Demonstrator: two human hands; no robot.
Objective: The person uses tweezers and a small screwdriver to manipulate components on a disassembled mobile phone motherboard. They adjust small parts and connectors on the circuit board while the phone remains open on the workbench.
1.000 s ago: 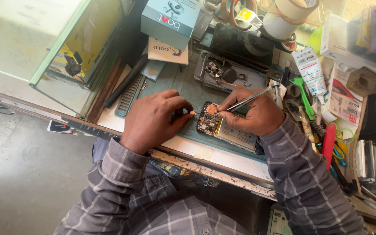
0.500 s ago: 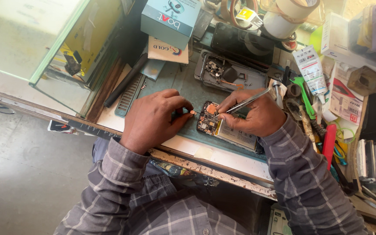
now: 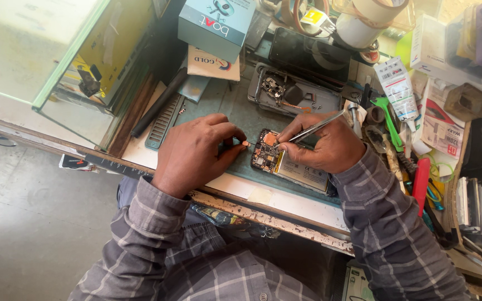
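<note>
Two hands work over an opened phone [image 3: 285,161] lying on a grey-green mat [image 3: 224,106] at the near edge of a cluttered bench. Left to right: a glass case [image 3: 57,67] stands at the bench's left end, with a small dark item and yellow card showing behind the pane; a black comb-like strip [image 3: 164,120] lies beside the mat. The left hand [image 3: 196,153] rests on the mat just left of the phone, fingers curled and thumb and forefinger closed on a very small part [image 3: 245,143], too small to identify. The phone lies back-off, its circuit board and copper-coloured shield exposed at the left end and its pale battery at the right. The right hand [image 3: 322,146] rests on the phone's upper right, fingers pinched shut around metal tweezers [image 3: 313,129] whose tips touch the board near the shield. Whether the tips hold anything cannot be told.

Judged from this pose, the step in hand is fine work on the board, with one small part held aside. The next move calls for steady tips and light pressure, with the phone kept flat.

Containers: a teal box [image 3: 216,22] behind the mat is closed, its contents hidden. Another opened phone shell [image 3: 291,92] lies behind the first. At right, tape rolls [image 3: 364,22], packets and hand tools lie loose.
</note>
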